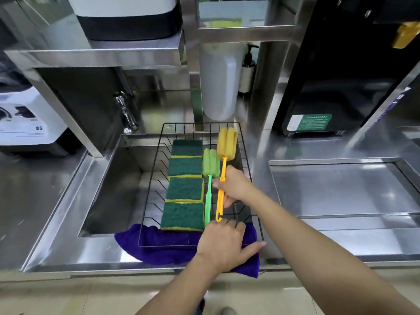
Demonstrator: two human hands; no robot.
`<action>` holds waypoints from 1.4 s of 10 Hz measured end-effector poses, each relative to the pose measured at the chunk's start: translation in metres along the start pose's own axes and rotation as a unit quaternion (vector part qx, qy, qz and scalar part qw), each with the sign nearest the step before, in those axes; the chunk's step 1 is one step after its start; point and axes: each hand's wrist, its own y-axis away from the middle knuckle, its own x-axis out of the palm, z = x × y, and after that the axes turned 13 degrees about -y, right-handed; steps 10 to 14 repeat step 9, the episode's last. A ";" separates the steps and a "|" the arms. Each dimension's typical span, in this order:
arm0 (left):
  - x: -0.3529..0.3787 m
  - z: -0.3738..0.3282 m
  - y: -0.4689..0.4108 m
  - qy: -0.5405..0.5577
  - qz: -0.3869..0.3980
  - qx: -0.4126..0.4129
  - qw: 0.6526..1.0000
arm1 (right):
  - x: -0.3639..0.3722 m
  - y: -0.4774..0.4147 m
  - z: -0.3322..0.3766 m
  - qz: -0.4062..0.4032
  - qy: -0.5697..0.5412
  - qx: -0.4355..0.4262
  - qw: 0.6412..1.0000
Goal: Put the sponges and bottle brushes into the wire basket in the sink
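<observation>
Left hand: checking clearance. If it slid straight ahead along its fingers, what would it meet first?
Probably the yellow plastic bottle brush's handle end, already at the left hand's fingertips; depth is uncertain.

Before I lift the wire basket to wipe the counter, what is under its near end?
A purple cloth lies under the near end of the wire basket, spread over the sink's front edge. The left hand covers part of it, so anything beneath there is hidden.

A purple cloth [159, 244] drapes the counter edge [68, 246]; a pump bottle [247, 69], perhaps soap, stands behind.
</observation>
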 end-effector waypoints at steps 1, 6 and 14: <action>0.005 0.001 0.002 0.005 -0.059 -0.001 0.998 | 0.006 -0.003 -0.008 0.018 0.034 0.031 0.999; 0.015 -0.003 -0.001 0.005 -0.039 -0.010 0.999 | 0.031 -0.032 -0.028 0.057 0.284 0.101 0.952; 0.007 -0.002 -0.001 0.021 -0.023 -0.009 0.999 | 0.021 -0.015 -0.016 -0.019 0.269 0.042 0.962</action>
